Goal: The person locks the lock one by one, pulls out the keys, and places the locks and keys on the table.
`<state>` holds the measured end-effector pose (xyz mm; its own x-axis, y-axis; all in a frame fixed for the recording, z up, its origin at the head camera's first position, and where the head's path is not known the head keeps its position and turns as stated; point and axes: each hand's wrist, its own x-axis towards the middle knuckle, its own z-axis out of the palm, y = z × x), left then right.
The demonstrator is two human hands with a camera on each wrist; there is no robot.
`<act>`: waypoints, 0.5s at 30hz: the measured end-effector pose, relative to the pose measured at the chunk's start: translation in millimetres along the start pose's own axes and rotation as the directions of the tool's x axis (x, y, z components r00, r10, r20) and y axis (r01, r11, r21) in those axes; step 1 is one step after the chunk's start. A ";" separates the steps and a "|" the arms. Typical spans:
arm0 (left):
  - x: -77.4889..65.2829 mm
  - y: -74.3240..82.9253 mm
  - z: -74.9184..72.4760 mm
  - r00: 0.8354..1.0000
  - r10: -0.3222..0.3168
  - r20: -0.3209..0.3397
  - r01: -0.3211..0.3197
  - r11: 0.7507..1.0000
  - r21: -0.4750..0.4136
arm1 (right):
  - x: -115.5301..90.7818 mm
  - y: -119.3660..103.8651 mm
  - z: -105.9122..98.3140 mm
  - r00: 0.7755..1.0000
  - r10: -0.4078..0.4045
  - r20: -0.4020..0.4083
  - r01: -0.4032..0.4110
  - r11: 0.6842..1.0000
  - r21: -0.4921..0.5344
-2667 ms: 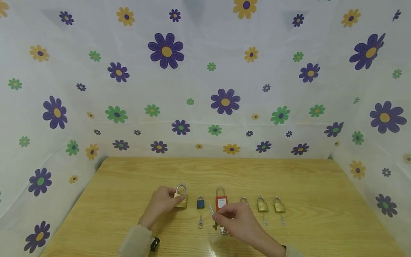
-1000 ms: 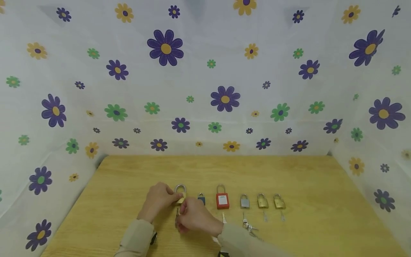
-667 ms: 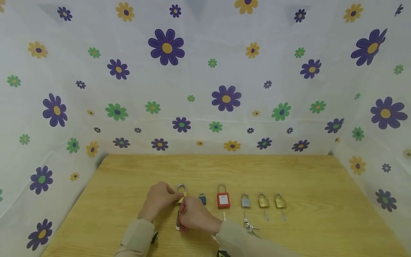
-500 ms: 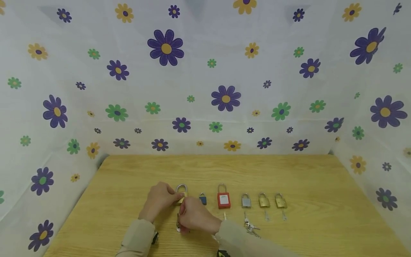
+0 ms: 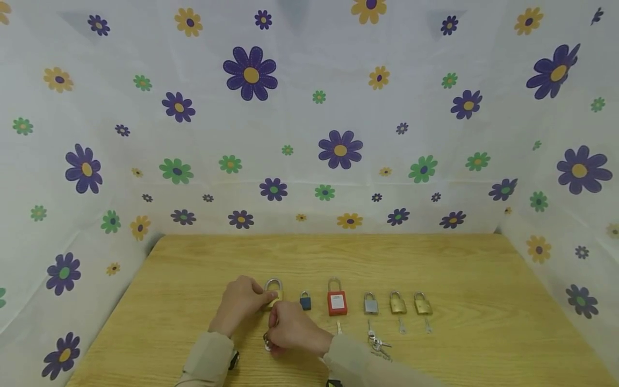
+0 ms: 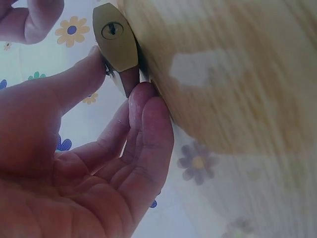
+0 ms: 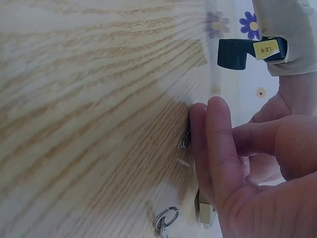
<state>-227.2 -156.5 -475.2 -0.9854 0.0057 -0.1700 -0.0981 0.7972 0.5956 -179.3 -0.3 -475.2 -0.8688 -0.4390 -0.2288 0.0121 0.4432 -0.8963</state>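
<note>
My left hand [image 5: 242,301] pinches a brass padlock [image 6: 118,47] between thumb and fingers. It is on the table, its steel shackle [image 5: 273,280] pointing away from me. A bare keyhole [image 6: 113,30] shows in its end face in the left wrist view. Just in front of the padlock, my right hand [image 5: 295,328] is low over the wood with a few keys [image 5: 267,342] at its fingertips. A serrated dark key edge [image 7: 186,136] peeks out behind its fingers in the right wrist view. The fingers hide most of these keys.
Rightward in a row lie a small blue padlock [image 5: 305,301], a red padlock [image 5: 337,303], a silver padlock [image 5: 371,306] and two brass padlocks [image 5: 398,304]. Below them lie single keys [image 5: 402,326] and a key bunch [image 5: 374,338]. A flowered cloth [image 5: 309,118] surrounds the table.
My right hand has carried the keys left from beside the red padlock to below the left brass padlock. It has sunk slightly in the last half second. My left hand keeps its grip.
</note>
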 end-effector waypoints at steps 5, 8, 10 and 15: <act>2.7 1.0 -0.1 1.000 0.000 0.014 0.000 1.000 -0.023 | -0.4 0.6 -5.1 0.999 -0.041 -0.016 0.040 0.996 -0.078; -5.4 -1.3 -1.5 1.000 0.008 0.022 -0.008 1.000 0.005 | -9.5 2.3 -8.3 0.997 -0.074 -0.013 0.071 0.985 -0.157; -15.9 -2.2 -1.9 1.000 0.013 0.024 -0.014 0.999 0.034 | -19.6 4.8 -12.0 0.997 -0.083 -0.011 0.079 0.977 -0.197; -51.7 -2.1 -1.2 0.997 0.078 0.000 -0.078 0.992 0.103 | -50.3 15.1 -31.9 0.983 -0.181 -0.021 0.156 0.897 -0.414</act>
<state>-176.2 -159.2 -466.8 -0.9901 0.0682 -0.1230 -0.0064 0.8520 0.5234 -151.2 53.4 -465.1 -0.8670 -0.4953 -0.0548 -0.3295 0.6522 -0.6827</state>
